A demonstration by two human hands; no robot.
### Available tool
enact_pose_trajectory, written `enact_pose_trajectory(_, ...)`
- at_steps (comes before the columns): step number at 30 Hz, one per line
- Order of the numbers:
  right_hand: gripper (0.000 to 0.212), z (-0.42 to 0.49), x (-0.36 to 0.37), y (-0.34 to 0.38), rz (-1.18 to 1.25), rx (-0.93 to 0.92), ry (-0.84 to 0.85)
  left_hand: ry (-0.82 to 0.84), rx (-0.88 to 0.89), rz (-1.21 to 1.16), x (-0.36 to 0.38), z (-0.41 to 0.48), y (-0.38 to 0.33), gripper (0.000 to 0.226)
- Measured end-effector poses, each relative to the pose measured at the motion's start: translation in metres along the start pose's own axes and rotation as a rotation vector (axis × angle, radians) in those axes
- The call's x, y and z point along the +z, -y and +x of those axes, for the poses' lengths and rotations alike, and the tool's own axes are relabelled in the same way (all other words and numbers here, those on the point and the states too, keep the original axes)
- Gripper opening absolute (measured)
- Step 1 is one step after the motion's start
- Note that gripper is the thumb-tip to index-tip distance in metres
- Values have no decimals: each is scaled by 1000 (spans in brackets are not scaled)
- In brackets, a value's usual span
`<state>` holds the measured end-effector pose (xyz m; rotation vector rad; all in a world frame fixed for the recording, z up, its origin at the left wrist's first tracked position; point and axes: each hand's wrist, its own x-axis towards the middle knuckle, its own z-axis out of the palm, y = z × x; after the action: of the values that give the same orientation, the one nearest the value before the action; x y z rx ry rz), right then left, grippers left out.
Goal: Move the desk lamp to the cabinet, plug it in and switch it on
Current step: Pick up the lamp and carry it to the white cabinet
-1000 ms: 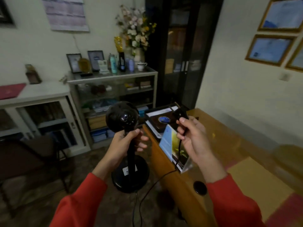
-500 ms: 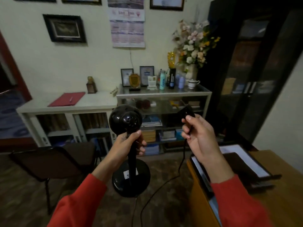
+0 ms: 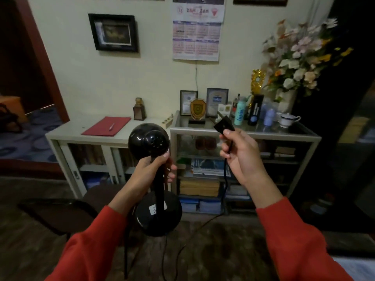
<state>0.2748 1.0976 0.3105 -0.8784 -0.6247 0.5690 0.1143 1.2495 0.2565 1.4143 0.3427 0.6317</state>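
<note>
The black desk lamp point(image 3: 149, 141) has a round head, a thin stem and a round base with a white sticker. My left hand point(image 3: 151, 172) grips its stem just under the head and holds it upright in the air. My right hand point(image 3: 241, 157) holds the lamp's black plug point(image 3: 224, 125) up at chest height, and the black cord point(image 3: 225, 179) hangs down from it toward the floor. A low white cabinet point(image 3: 67, 134) stands ahead on the left, with a glass-topped cabinet point(image 3: 251, 133) beside it on the right.
A red folder point(image 3: 106, 126) with a pen and a small brown ornament point(image 3: 139, 109) lie on the white cabinet. Frames, bottles, a cup and a flower vase point(image 3: 287, 100) crowd the glass one. A dark chair point(image 3: 60, 211) stands low left. A tall dark cupboard point(image 3: 345, 118) fills the right.
The view has swung left, away from the wooden desk, and closer to the two cabinets. Both hands keep the same hold on lamp and plug.
</note>
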Motion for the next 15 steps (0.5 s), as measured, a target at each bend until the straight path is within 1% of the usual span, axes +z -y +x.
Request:
enact_pose_trajectory(4, 25, 73, 15, -35, 2, 4, 76, 36, 17, 28, -41, 64, 3, 37)
enact_pose_trajectory(9, 24, 167, 45, -72, 19, 22, 106, 97, 18, 30, -94, 140, 6, 28)
enact_pose_trajectory(12, 8, 222, 64, -93, 31, 16, 112, 56, 19, 58, -125, 186, 9, 26)
enact_pose_trajectory(15, 8, 272, 81, -109, 0, 4, 104, -25, -11, 42, -150, 230, 12, 21)
